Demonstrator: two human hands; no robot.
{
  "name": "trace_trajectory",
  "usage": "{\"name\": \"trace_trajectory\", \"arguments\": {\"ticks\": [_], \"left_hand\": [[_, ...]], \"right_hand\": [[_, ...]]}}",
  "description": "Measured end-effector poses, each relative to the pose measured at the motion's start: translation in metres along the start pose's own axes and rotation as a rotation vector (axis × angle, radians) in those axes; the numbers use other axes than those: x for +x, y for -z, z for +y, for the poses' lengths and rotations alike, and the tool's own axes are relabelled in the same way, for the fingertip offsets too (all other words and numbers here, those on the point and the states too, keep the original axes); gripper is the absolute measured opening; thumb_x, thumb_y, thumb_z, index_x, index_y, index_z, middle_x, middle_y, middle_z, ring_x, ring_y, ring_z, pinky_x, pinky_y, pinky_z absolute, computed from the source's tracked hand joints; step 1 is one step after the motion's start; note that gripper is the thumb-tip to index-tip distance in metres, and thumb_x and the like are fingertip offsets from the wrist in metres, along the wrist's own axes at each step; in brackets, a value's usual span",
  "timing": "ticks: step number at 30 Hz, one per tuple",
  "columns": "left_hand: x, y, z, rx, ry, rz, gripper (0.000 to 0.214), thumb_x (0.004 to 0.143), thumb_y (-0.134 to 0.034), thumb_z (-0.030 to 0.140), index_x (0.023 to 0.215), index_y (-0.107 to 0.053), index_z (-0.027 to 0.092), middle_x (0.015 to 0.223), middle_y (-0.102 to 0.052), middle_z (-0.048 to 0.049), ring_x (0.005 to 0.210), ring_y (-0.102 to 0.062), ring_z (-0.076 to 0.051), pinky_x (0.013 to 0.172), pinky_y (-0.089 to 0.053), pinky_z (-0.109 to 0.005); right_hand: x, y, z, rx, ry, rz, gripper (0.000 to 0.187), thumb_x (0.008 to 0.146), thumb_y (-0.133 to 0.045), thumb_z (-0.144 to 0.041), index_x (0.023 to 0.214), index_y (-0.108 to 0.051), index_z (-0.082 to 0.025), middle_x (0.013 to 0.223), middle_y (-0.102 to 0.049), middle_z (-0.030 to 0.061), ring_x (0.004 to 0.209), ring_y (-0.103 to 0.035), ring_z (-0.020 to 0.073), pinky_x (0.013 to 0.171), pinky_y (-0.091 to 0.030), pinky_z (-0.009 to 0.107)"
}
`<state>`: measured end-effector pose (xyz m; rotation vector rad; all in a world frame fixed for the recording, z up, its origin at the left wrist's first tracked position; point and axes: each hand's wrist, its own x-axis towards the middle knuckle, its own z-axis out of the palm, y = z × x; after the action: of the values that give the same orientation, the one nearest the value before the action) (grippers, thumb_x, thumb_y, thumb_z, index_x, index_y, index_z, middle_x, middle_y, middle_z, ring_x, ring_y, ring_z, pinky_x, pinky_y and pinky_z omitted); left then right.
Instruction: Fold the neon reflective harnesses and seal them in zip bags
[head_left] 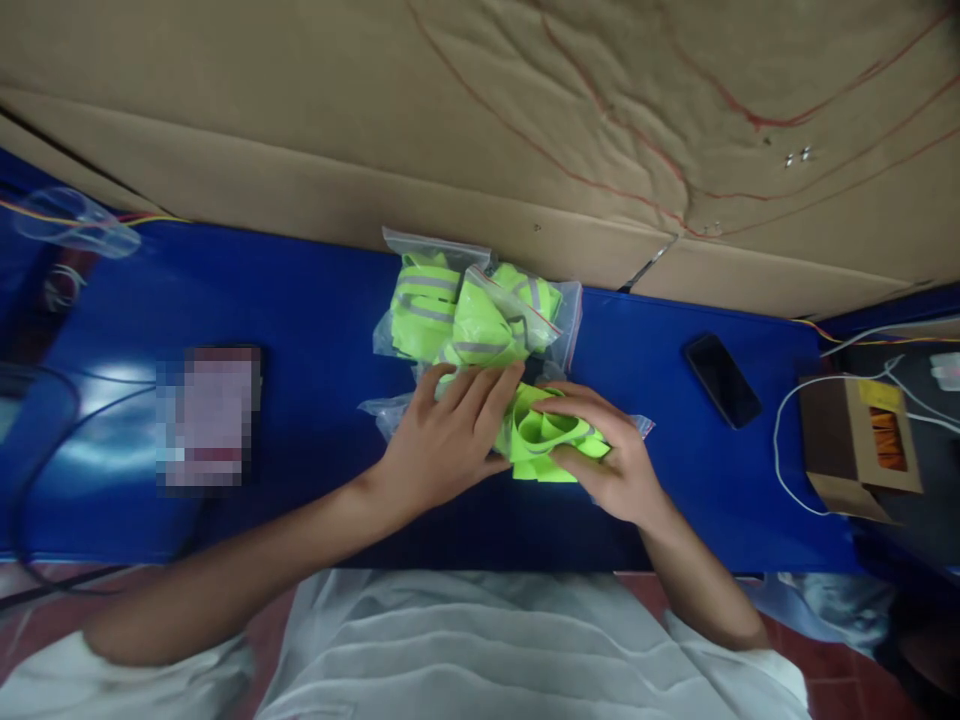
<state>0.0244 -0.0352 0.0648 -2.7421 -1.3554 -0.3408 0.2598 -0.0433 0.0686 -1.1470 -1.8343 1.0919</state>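
Note:
My right hand [611, 455] grips a rolled neon yellow-green strip of fabric [544, 465] with grey reflective stripes, thumb and fingers closed around its loop. Against the roll's left side lies my left hand [450, 430], fingers stretched out over clear plastic and the thumb low beside the fabric. Whether it pinches any plastic is hidden. Just beyond the hands is a pile of clear zip bags [484, 320] holding more neon fabric with grey bands. Plastic bag corners [386, 415] stick out from under both hands.
Everything lies on a blue table [315, 300] backed by a brown cardboard wall [337, 170]. A black phone [722, 380] and an opened cardboard box [840, 440] with a white cable are on the right. At the left are a blurred-out rectangular item [214, 415], dark cables and a clear plastic cup [79, 222].

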Motion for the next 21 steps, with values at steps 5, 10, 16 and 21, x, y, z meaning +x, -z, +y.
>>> {"name": "trace_trajectory", "arguments": {"ticks": [5,10,16,21], "left_hand": [[0.001,-0.007,0.000,-0.099,-0.047,0.016,0.080,0.085,-0.082,0.045,0.146,-0.051,0.003,0.124,-0.075,-0.0190,0.107,-0.073,-0.034,0.093,-0.051,-0.045],[0.001,-0.006,-0.001,-0.204,-0.064,-0.088,0.091,0.080,-0.088,0.049,0.148,-0.047,0.006,0.131,-0.072,-0.0195,0.114,-0.072,-0.035,0.095,-0.053,-0.044],[0.001,0.002,-0.008,-0.298,0.001,-0.172,0.100,0.074,-0.092,0.061,0.146,-0.047,0.008,0.132,-0.073,-0.0182,0.113,-0.075,-0.034,0.095,-0.055,-0.042],[0.002,0.009,-0.004,-0.427,-0.030,-0.243,0.091,0.076,-0.091,0.059,0.143,-0.049,0.013,0.132,-0.075,-0.0125,0.115,-0.075,-0.029,0.096,-0.054,-0.038]], "right_hand": [[0.001,-0.002,-0.010,-0.185,-0.012,-0.121,0.057,0.080,-0.088,-0.029,0.132,-0.065,-0.025,0.143,-0.065,0.0100,0.136,-0.064,0.0266,0.112,-0.055,0.041],[0.003,-0.003,-0.018,-0.191,-0.041,-0.023,0.024,0.095,-0.075,-0.025,0.117,-0.068,-0.025,0.120,-0.076,0.0028,0.117,-0.073,0.0177,0.104,-0.058,0.032],[0.003,0.005,-0.022,-0.123,-0.038,-0.156,0.029,0.094,-0.067,-0.008,0.117,-0.071,-0.025,0.125,-0.076,-0.0007,0.120,-0.072,0.0148,0.106,-0.056,0.028],[0.006,0.005,-0.025,-0.123,-0.100,-0.263,0.031,0.096,-0.065,-0.011,0.123,-0.066,-0.026,0.124,-0.074,0.0005,0.114,-0.072,0.0160,0.102,-0.056,0.031]]}}
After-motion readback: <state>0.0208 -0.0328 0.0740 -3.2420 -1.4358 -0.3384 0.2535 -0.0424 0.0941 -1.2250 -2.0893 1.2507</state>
